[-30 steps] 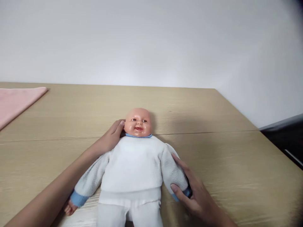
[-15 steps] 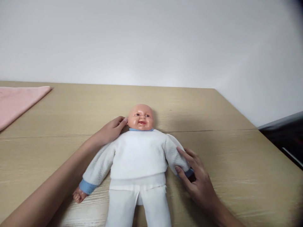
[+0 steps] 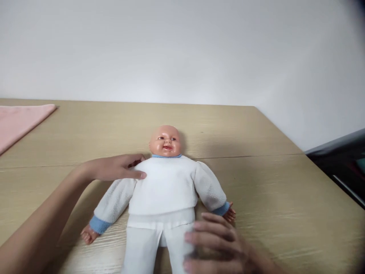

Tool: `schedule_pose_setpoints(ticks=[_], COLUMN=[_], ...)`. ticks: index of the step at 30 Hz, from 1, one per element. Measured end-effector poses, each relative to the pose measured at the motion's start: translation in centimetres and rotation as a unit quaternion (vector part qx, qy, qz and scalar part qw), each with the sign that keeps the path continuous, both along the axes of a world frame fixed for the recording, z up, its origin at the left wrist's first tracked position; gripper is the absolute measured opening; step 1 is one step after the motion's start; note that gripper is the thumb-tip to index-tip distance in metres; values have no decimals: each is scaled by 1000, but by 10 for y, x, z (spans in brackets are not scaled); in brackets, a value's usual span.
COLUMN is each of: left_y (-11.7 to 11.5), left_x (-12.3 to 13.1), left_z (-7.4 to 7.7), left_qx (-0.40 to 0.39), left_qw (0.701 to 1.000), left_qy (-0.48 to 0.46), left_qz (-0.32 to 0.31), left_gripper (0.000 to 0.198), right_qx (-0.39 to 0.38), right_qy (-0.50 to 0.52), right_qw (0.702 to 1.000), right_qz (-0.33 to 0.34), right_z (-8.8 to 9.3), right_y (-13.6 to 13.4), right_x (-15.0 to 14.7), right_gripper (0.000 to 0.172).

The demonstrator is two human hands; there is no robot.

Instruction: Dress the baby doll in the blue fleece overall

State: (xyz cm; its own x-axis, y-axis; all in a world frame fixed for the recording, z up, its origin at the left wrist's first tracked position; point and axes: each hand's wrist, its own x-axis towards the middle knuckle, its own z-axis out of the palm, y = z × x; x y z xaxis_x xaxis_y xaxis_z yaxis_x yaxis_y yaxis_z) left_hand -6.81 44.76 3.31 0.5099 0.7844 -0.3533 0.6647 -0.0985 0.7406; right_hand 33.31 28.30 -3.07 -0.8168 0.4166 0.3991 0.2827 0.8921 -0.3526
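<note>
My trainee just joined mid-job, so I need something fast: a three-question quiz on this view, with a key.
1. Multiple choice: which is at the doll's shoulder: (a) the left hand, (b) the right hand, or (c) both?
2. True or false: the cloth touches the doll.
3. Fill in the blank: the doll's collar and cuffs are ____.

Key:
1. a; the right hand is lower in view, near the doll's leg.
2. False; the cloth lies apart, at the left edge of the view.
3. Blue.
</note>
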Motion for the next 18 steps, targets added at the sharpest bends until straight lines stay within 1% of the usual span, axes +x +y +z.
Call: schedule_pose_setpoints(ticks=[1,2,3,6,8,11,15,18], left_y=[1,1,2,3,3,2,0,-2], left_x=[0,0,-1,0,4,12,18,18], left_z=[-3,-6,-9,-17,-21,-23,-20,-19], left_qx=[-28,-49,-57,-22,16,60,77,84], left_qw=[999,998,998,999,999,997,994,993], left_qy=[7,13,17,34,48,56,71,79], left_qz=[-21,-35,-38,-21,-6,14,21,29], left_gripper=[56,59,62,71,75,78,78,78], right_qx=[-4,-16,-33,-58,-43,-27,-48,-62], right_qy=[-4,-6,-8,-30,-37,-39,-55,-34], right_qw=[999,999,998,998,998,998,997,997], right_qz=[33,48,49,12,-15,-40,-30,-27], right_z=[2,3,3,-1,-7,-12,-6,-1], right_y=[0,0,0,-4,-6,-6,0,2], right_x=[-4,-8,-11,-13,-8,-2,0,-1], right_gripper=[71,72,72,64,58,57,49,43])
